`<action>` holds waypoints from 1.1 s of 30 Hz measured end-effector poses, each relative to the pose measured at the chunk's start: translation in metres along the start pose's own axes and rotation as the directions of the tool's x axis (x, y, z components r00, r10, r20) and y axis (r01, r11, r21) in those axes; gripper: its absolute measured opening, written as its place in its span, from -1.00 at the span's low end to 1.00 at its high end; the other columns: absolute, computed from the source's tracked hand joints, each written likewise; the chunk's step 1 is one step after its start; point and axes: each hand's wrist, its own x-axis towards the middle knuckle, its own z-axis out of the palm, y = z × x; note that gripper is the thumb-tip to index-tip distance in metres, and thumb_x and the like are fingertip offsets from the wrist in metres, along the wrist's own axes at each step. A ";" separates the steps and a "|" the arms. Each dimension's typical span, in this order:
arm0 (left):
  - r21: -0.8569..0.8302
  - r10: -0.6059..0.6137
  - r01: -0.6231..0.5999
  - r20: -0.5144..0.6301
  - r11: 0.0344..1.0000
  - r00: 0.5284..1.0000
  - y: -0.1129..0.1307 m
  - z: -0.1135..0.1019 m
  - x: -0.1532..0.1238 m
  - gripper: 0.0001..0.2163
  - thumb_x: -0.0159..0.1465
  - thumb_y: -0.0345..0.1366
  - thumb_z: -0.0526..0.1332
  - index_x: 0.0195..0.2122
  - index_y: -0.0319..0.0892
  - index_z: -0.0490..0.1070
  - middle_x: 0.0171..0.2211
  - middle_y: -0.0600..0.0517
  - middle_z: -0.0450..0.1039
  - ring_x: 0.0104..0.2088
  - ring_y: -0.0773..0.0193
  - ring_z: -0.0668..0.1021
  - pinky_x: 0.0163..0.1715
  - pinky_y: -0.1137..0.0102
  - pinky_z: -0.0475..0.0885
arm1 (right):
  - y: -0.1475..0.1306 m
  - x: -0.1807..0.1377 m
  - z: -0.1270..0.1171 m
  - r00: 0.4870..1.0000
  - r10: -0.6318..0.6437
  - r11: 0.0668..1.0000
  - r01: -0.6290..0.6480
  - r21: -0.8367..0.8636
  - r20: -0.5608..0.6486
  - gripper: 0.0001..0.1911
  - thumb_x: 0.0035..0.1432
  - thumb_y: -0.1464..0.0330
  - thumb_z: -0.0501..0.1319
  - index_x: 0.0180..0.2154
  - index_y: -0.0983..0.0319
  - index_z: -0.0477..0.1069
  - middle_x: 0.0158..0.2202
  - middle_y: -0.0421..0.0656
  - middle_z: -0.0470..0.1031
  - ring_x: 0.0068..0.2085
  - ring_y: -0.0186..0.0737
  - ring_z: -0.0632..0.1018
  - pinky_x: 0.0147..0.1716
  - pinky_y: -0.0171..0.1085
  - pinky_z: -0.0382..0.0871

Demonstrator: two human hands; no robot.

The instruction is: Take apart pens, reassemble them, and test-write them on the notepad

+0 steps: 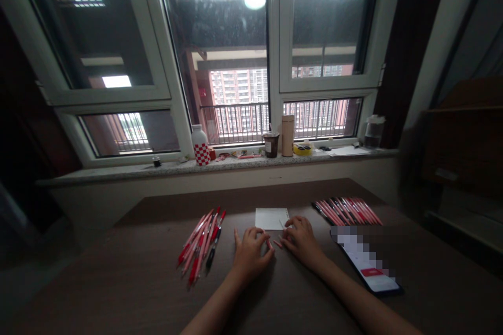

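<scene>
My left hand [253, 252] is curled over the table, with thumb and fingers closed around a short pink pen barrel [269, 244]. To its right, my right hand [303, 239] pinches a thin pale stick [281, 224], which looks like a pen refill. Another small pink pen piece [277, 244] lies on the table by the right fingertips. Just beyond both hands is a white sheet of notepaper [269, 218] with holes along its right edge. A loose pile of pink, red and black pens [202, 246] lies left of my left hand.
At the right, a row of pens [348, 211] lies side by side, with a phone [367, 261] nearer me. Along the windowsill [173, 170] stand a checked bottle [201, 146], a dark cup [271, 145], a tan flask [287, 136] and a yellow tape roll [302, 148].
</scene>
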 end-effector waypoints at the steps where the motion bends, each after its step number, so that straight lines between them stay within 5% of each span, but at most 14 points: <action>1: -0.001 -0.003 0.003 -0.002 1.000 1.000 0.000 0.000 0.000 -0.77 0.16 -0.17 0.19 -0.14 0.06 0.44 -0.06 0.04 0.41 0.04 0.10 0.38 0.17 -0.26 -0.30 | 0.000 0.000 0.000 1.000 0.001 1.000 -0.001 0.000 0.001 -0.92 0.02 0.31 0.33 -0.45 0.16 0.48 -0.13 -0.15 0.42 0.01 -0.06 0.28 0.07 -0.09 0.07; 22: -0.016 -0.049 0.049 -0.006 0.999 0.999 -0.002 0.001 0.001 -0.78 0.19 -0.23 0.16 -0.13 0.07 0.45 -0.02 0.03 0.43 0.09 0.09 0.37 0.17 -0.27 -0.28 | 0.000 -0.002 -0.008 0.994 -0.105 0.978 0.100 0.182 0.016 -0.87 0.01 0.46 0.26 -0.35 0.14 0.48 -0.12 -0.13 0.38 0.01 -0.10 0.29 0.03 -0.10 0.18; 33: -0.028 -0.077 0.077 -0.001 0.997 0.997 -0.002 0.002 0.002 -0.80 0.21 -0.24 0.15 -0.14 0.07 0.44 -0.01 0.05 0.43 0.09 0.11 0.37 0.17 -0.27 -0.26 | -0.002 0.000 0.003 0.990 -0.140 0.983 0.137 0.125 0.013 -0.94 0.04 0.32 0.31 -0.41 0.14 0.46 -0.16 -0.16 0.39 0.01 -0.10 0.29 0.06 -0.07 0.14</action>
